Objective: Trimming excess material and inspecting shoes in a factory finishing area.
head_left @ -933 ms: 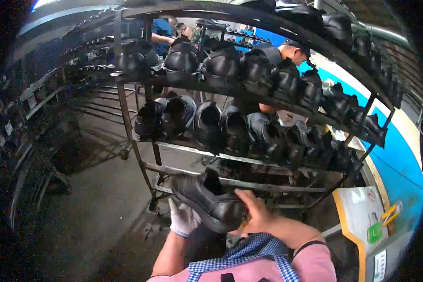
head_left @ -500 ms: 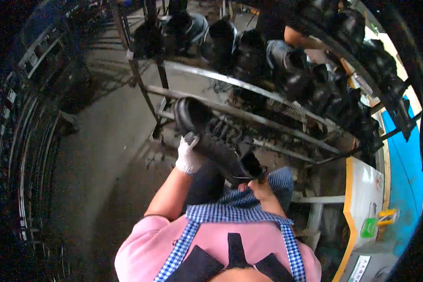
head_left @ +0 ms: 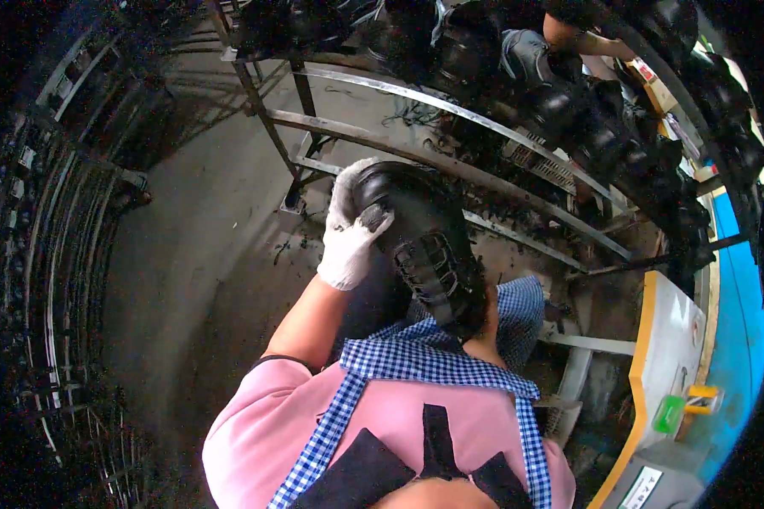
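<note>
The person wears a pink short-sleeved top, a blue-and-white checked apron with black straps, and a white glove on the left hand (head_left: 348, 233).

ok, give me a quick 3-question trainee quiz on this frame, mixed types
1. True or false: the left hand wears a white glove.
2. Multiple choice: the black shoe is held with its sole facing A) the camera, B) the floor, C) cannot tell.
3. Fill in: behind the shoe stands a metal ____ loaded with more black shoes.

Key
1. True; it grips the shoe's toe end.
2. A; the tread pattern shows.
3. Rack.
The right hand is mostly hidden under the heel end.
</note>
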The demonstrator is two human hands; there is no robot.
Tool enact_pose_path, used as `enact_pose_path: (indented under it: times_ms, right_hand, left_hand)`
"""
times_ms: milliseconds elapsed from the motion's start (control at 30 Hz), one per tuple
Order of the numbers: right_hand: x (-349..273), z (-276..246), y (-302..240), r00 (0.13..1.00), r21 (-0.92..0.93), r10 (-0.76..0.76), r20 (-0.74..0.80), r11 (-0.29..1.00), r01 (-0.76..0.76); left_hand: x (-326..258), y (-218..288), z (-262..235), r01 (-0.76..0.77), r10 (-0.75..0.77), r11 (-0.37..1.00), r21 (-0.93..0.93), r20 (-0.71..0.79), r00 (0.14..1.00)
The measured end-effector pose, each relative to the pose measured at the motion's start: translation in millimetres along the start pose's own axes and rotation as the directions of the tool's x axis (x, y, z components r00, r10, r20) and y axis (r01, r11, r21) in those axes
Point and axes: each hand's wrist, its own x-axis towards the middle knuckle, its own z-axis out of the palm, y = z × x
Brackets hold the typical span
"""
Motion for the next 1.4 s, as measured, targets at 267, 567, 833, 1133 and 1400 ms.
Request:
enact_pose_path:
  times_ms: [267, 567, 833, 1133, 1400]
  right_hand:
    - [-21.3, -36.2, 27.8, 1.0, -0.551, -0.006, 0.004, 0.835, 0.007]
    - [11.6, -14.5, -83.9, 0.979, -0.435, -0.19, 0.069, 0.878, 0.201]
    - [45.2, 8.0, -134.9, 0.962, -0.4, -0.188, 0.198, 0.881, 0.254]
    - [55.2, 38.1, -82.6, 0.93, -0.303, -0.306, 0.204, 0.883, 0.358]
    - [59.7, 33.5, -63.2, 0.99, 0.079, 0.137, 0.009, 0.987, -0.138]
  left_hand:
    - [-7.3, -14.8, -4.6, -0.003, 0.039, 0.983, -0.185, 0.19, 0.981]
    - [-11.7, -4.0, -1.8, 0.052, -0.012, 0.993, -0.102, 0.363, 0.932]
    - [0.8, -43.0, -19.2, -0.079, 0.087, 0.961, -0.266, 0.02, 0.996]
    - [6.1, -45.6, -16.0, 0.054, -0.216, 0.859, -0.51, -0.265, 0.94]
    - [7.8, -52.5, -20.3, 0.043, -0.223, 0.885, -0.463, -0.341, 0.913]
